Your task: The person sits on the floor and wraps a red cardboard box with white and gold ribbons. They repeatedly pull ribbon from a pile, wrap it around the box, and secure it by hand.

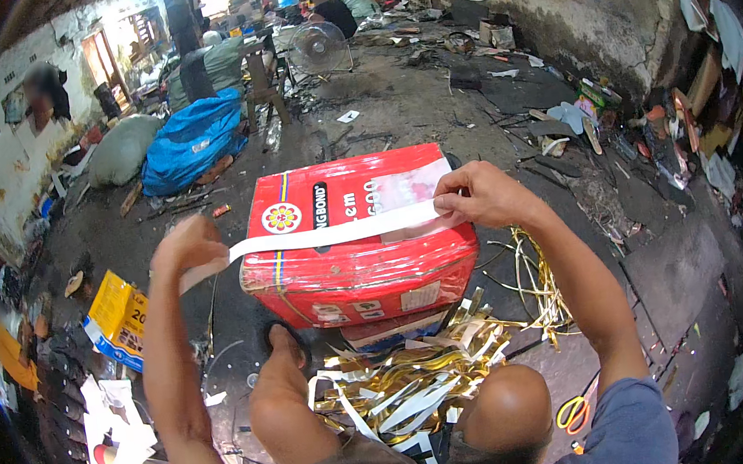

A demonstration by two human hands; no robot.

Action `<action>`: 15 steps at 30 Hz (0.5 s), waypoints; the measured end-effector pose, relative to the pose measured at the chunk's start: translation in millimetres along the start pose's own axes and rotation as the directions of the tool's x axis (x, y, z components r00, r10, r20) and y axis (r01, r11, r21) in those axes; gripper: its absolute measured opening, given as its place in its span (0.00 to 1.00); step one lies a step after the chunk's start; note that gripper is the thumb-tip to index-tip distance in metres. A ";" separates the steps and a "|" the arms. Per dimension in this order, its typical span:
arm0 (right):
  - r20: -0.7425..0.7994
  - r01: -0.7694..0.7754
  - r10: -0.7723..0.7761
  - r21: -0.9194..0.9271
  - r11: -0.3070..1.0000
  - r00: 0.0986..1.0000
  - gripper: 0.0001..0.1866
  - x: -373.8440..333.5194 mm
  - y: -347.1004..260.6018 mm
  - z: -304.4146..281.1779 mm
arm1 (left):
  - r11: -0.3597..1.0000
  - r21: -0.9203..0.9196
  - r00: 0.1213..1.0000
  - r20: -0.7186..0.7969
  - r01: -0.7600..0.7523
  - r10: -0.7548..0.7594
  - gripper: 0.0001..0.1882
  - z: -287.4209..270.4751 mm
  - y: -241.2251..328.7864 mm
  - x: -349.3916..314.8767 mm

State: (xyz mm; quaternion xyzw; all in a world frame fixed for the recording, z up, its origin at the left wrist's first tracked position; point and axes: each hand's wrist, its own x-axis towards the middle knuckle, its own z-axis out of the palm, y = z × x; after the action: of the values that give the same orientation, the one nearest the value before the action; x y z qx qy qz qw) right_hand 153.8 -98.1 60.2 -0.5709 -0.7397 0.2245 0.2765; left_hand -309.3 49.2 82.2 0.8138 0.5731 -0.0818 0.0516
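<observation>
A long white strip (327,235) stretches across the top of a red cardboard box (354,278) wrapped in clear plastic or tape. My left hand (190,247) is closed on the strip beside the box's left edge, and a short tail of it hangs below. At the other end, my right hand (482,194) pinches the strip over the box's right edge. A paler rectangular patch (403,189) shows on the box top under the strip's right part. Between my knees and the box lies a heap of gold and white strips (421,375).
Orange-handled scissors (572,414) lie by my right knee, near a bundle of thin gold strips (538,292). A yellow carton (117,315) and white scraps (117,418) are at my left. Farther off are a blue sack (198,146), a fan (318,47) and a seated person (333,14).
</observation>
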 end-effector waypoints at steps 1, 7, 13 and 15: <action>-0.057 0.063 -0.074 -0.177 0.982 0.996 0.13 -1.3 -1.5 3.6 | 0.997 0.026 0.906 -0.417 -0.073 0.078 0.14 10.7 30.2 4.8; -0.207 -0.147 0.104 -0.204 0.968 0.973 0.15 -13.0 -20.8 6.6 | 0.368 -0.554 0.658 -0.694 -0.747 0.292 0.24 55.3 258.3 22.0; -0.336 0.010 -0.137 -0.354 0.935 0.932 0.09 -23.1 -11.6 13.6 | 0.346 -0.514 0.609 -0.746 -0.785 0.272 0.12 81.3 288.5 27.8; -0.323 0.080 -0.269 -0.494 0.866 0.908 0.09 -25.9 -8.2 14.2 | 0.342 -0.481 0.570 -0.787 -0.807 0.237 0.10 84.2 288.3 27.6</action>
State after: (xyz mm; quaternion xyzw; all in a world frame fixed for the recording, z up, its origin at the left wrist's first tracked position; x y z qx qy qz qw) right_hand 143.5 -125.4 50.9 -0.5825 -0.7531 -0.1032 0.2877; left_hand -35.0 -37.7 -8.5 0.8161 0.2077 0.4713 0.2623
